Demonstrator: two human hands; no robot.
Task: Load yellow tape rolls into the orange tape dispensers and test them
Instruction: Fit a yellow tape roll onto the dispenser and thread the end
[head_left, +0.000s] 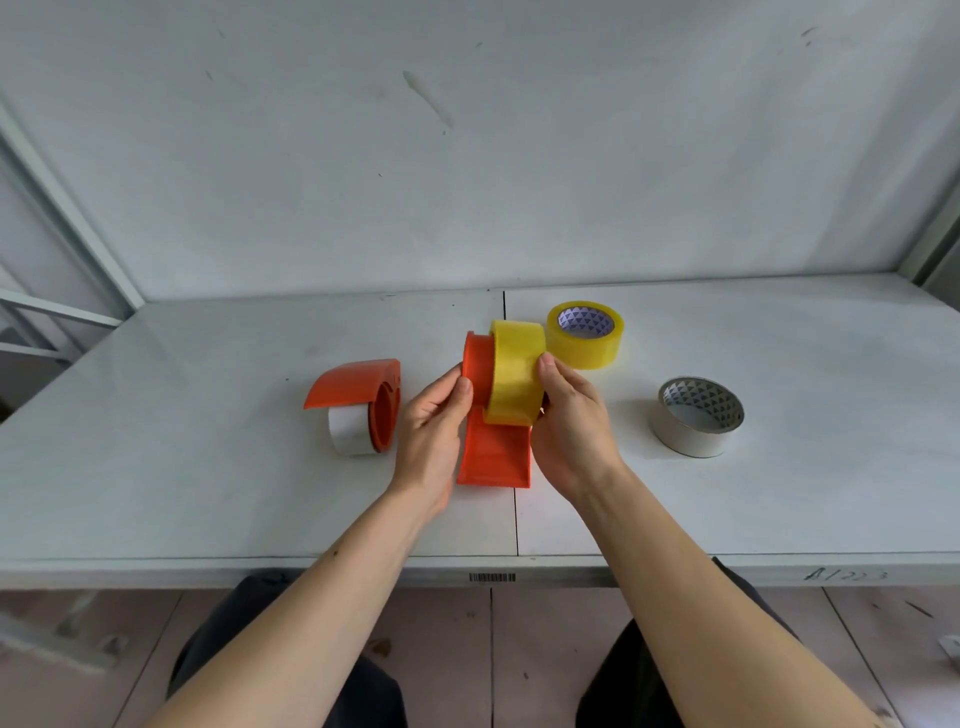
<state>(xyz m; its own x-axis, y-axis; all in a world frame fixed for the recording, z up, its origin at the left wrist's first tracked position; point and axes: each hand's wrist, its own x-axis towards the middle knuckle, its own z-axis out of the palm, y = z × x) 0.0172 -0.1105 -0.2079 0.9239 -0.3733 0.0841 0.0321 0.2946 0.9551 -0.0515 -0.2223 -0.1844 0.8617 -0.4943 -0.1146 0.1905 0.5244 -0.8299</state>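
Both hands at frame centre: left hand (435, 415) grips orange dispenser (493, 457); right hand (569, 415) clasps yellow tape roll (514, 374) against it.

Your left hand (436, 410) grips the orange dispenser (493, 447) while your right hand (569, 415) presses a yellow tape roll (514, 374) against its hub. On the desk (208, 493), a second yellow roll (585, 335) sits behind, a white roll (698, 417) lies right, and another dispenser (363, 400) lies left.

Plain industrial workstation: a white metal bench (208, 499) under both hands carries a barcode label (492, 577) on its near edge, with a grey steel frame (72, 218) beyond the left hand.
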